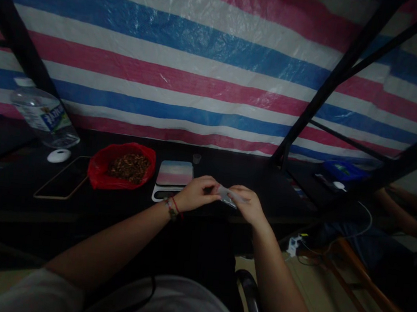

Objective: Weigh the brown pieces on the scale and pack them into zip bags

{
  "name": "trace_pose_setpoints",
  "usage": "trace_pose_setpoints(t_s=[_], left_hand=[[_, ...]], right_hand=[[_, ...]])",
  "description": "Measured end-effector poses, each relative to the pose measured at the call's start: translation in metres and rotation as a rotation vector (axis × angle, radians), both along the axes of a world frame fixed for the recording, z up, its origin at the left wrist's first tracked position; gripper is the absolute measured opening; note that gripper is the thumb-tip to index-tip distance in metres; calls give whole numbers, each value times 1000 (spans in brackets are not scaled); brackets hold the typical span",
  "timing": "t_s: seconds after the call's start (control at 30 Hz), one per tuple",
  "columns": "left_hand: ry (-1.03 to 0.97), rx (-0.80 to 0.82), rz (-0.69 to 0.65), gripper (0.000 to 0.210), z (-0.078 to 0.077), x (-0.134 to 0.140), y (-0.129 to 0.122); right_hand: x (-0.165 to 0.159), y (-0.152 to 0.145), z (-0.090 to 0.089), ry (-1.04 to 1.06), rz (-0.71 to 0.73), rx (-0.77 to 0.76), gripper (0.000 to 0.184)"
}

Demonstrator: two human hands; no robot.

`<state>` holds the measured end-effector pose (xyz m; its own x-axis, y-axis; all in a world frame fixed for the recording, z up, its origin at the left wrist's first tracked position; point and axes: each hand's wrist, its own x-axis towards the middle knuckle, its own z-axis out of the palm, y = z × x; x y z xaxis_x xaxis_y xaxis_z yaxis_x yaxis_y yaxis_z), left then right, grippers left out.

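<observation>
A small clear plastic bag (228, 198) is held between both hands above the front of the dark table. My left hand (201, 193) pinches its left side, and my right hand (246, 202) grips its right side. Left of my left hand lies a flat white digital scale (175, 174) with a shiny top that mirrors the striped sheet. Just behind it stands a tiny clear cup (197, 159). Further left, an open red plastic bag (97, 166) holds a heap of small brown dried pieces (130, 166), their kind too small to tell.
On the left are a phone (63, 178), a white rounded mouse-like object (59, 155) and a large clear bottle (48, 117). A striped sheet (171, 82) hangs behind the black table (113, 210). Dark metal posts (321, 96) rise at right, where another person's arm (398, 210) shows beside a wooden chair (353, 270).
</observation>
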<state>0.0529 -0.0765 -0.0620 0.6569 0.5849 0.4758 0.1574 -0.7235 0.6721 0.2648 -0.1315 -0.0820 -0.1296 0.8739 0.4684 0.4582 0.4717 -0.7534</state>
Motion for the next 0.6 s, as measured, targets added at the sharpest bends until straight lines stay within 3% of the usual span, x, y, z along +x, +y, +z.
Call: trace_pose_setpoints(t_s=[0.2, 0.4, 0.5, 0.6], left_hand=[[31, 41, 7, 17, 42, -70, -26], [-19, 112, 214, 16, 56, -121, -32], [8, 129, 263, 13, 56, -137, -32], [93, 128, 224, 15, 54, -144, -33]], right_hand=[[-55, -7, 42, -126, 222, 137, 23], [-89, 8, 77, -237, 438, 110, 27], [-105, 6, 98, -298, 410, 133, 39], [-129, 1, 105, -429, 297, 170, 38]])
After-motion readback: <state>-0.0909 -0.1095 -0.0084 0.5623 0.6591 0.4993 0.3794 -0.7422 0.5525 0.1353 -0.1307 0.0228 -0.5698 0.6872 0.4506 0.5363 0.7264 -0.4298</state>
